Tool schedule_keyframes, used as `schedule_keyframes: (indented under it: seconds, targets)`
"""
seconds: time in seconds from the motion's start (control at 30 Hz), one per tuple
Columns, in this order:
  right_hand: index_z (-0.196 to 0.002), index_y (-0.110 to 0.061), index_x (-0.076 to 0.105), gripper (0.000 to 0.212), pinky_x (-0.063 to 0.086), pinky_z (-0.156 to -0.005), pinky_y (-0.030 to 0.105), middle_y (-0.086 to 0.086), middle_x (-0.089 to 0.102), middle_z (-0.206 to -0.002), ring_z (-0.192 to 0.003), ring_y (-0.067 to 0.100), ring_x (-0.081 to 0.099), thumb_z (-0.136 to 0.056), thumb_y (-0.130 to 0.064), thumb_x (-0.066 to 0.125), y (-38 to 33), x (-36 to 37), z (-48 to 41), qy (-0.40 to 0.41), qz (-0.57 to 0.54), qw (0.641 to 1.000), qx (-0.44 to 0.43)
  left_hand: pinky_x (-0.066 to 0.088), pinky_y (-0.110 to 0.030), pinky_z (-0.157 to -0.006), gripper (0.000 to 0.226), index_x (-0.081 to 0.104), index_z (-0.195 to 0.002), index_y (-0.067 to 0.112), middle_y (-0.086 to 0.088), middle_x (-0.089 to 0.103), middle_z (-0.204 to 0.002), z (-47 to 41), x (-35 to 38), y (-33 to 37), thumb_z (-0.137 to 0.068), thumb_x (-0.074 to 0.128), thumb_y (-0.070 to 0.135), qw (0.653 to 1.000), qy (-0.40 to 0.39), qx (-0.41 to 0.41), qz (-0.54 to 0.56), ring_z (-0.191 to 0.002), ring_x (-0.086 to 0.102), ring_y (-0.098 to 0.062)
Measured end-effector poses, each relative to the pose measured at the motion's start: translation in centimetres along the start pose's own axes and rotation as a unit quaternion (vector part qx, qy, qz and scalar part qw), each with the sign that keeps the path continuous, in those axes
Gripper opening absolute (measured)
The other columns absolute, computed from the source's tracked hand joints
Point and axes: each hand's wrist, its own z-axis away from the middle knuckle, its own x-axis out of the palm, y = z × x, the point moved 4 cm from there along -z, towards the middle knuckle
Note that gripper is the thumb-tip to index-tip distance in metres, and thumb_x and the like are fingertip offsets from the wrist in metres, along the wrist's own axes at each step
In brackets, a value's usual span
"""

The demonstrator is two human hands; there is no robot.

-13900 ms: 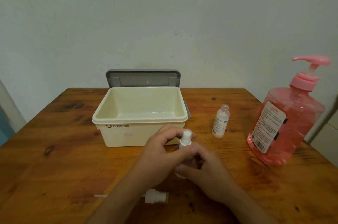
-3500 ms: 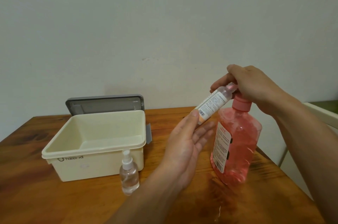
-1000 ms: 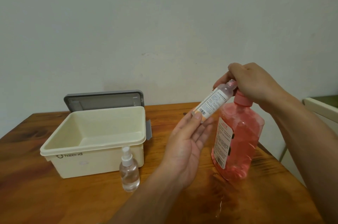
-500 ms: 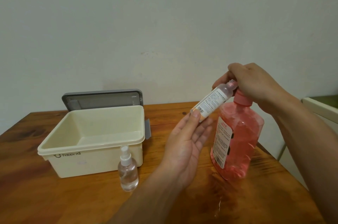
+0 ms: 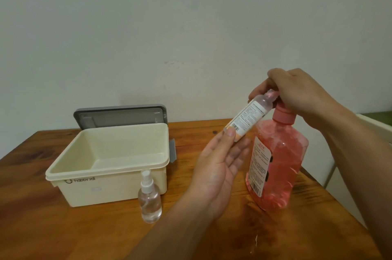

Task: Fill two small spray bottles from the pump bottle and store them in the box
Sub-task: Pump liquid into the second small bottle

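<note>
My left hand (image 5: 220,166) holds a small uncapped labelled bottle (image 5: 248,118) by its base, tilted so its mouth meets the pump spout. The pink pump bottle (image 5: 277,164) stands on the table's right side, and my right hand (image 5: 297,92) covers and grips its pump head, hiding the spout. A second small clear spray bottle (image 5: 149,198), capped with a white sprayer, stands upright just in front of the cream box (image 5: 110,183). The box is open, nothing visible inside it, its grey lid (image 5: 119,115) raised behind.
The wooden table (image 5: 63,234) has a wet patch and drops (image 5: 255,240) in front of the pump bottle. The table's right edge runs close to the pump bottle. A pale piece of furniture (image 5: 375,130) stands beyond the table at the right. A plain wall stands behind.
Both hands keep their hold at the pump; the small bottle stays tilted at the spout. The view has drifted slightly, with the box and capped bottle shifting left.
</note>
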Motion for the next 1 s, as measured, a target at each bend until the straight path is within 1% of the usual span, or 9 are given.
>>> schedule_keyframes:
  seconds: [0.1,0.2,0.3,0.4,0.6,0.7,0.8,0.93,1.0]
  targets:
    - [-0.073,-0.011,0.077,0.056,0.038,-0.041,0.007,-0.004,0.076,-0.075,-0.05,-0.001,0.058,-0.098,-0.021,0.029,0.08,0.21,0.0,0.008,0.026,1.0,-0.009,0.056,-0.027,-0.087,0.03,0.067,-0.11,0.018,-0.006,0.077,-0.105,-0.03,-0.05,-0.09,-0.081,0.065,0.026,1.0,0.0,0.0,-0.002,-0.1,0.073,-0.015]
    - [-0.074,-0.011,0.077,0.056,0.037,-0.039,0.006,-0.002,0.075,-0.079,-0.052,0.001,0.059,-0.099,-0.021,0.028,0.35,0.46,0.19,0.005,0.051,0.999,-0.009,0.055,-0.029,-0.088,0.031,0.068,-0.109,0.018,-0.005,0.077,-0.105,0.06,-0.12,-0.12,-0.08,0.066,0.027,1.0,0.001,-0.003,-0.003,-0.1,0.073,-0.015]
    - [-0.074,-0.011,0.077,0.056,0.037,-0.04,0.006,-0.001,0.076,-0.078,-0.051,0.0,0.059,-0.099,-0.021,0.029,0.04,0.28,0.2,-0.003,0.024,1.0,-0.006,0.054,-0.028,-0.088,0.028,0.067,-0.11,0.019,-0.004,0.077,-0.104,0.13,-0.12,-0.08,-0.083,0.064,0.027,1.0,-0.002,-0.002,-0.011,-0.1,0.073,-0.015]
    - [-0.073,-0.011,0.077,0.055,0.04,-0.044,0.01,-0.003,0.076,-0.077,-0.055,0.004,0.058,-0.098,-0.022,0.029,-0.28,-0.01,0.08,0.0,0.011,1.0,-0.003,0.055,-0.028,-0.088,0.026,0.067,-0.11,0.02,-0.002,0.078,-0.103,0.07,-0.05,-0.02,-0.085,0.063,0.027,1.0,-0.009,0.001,-0.019,-0.1,0.073,-0.014]
    - [-0.071,-0.012,0.077,0.054,0.042,-0.05,0.018,-0.006,0.075,-0.071,-0.054,0.003,0.06,-0.097,-0.021,0.03,0.19,0.37,0.13,0.007,0.047,0.999,-0.007,0.055,-0.027,-0.086,0.031,0.066,-0.11,0.02,-0.003,0.078,-0.102,-0.01,-0.13,-0.35,-0.08,0.065,0.029,1.0,-0.006,0.002,-0.02,-0.098,0.073,-0.014]
    - [-0.072,-0.01,0.077,0.055,0.037,-0.041,0.009,-0.005,0.075,-0.07,-0.044,-0.002,0.054,-0.098,-0.02,0.03,0.03,0.3,0.17,0.006,0.029,1.0,-0.01,0.055,-0.028,-0.087,0.025,0.067,-0.108,0.021,-0.003,0.078,-0.102,0.07,-0.18,-0.35,-0.084,0.064,0.028,1.0,-0.006,0.001,-0.02,-0.099,0.073,-0.014]
    - [-0.071,-0.01,0.077,0.055,0.034,-0.036,0.009,-0.006,0.072,-0.06,-0.038,-0.002,0.049,-0.097,-0.021,0.03,-0.49,-0.08,0.15,0.009,0.022,1.0,-0.011,0.056,-0.027,-0.085,0.022,0.068,-0.107,0.022,-0.002,0.078,-0.102,0.05,0.05,-0.17,-0.086,0.062,0.028,0.999,-0.014,0.005,-0.03,-0.099,0.073,-0.014]
    - [-0.072,-0.012,0.077,0.054,0.042,-0.053,0.025,0.003,0.075,-0.074,-0.059,0.012,0.057,-0.096,-0.023,0.03,-0.36,0.13,0.14,0.013,0.075,0.997,-0.009,0.056,-0.025,-0.083,0.03,0.067,-0.108,0.021,-0.002,0.078,-0.102,0.01,0.0,-0.37,-0.079,0.064,0.031,0.999,-0.015,0.009,-0.03,-0.096,0.073,-0.013]
    - [-0.073,-0.014,0.077,0.054,0.041,-0.055,0.027,0.003,0.074,-0.077,-0.063,0.015,0.058,-0.097,-0.023,0.03,-0.18,0.32,0.28,0.012,0.087,0.996,-0.007,0.057,-0.024,-0.082,0.033,0.066,-0.111,0.021,-0.002,0.078,-0.102,-0.06,-0.14,-0.49,-0.08,0.064,0.031,0.999,-0.014,0.008,-0.032,-0.097,0.073,-0.013]
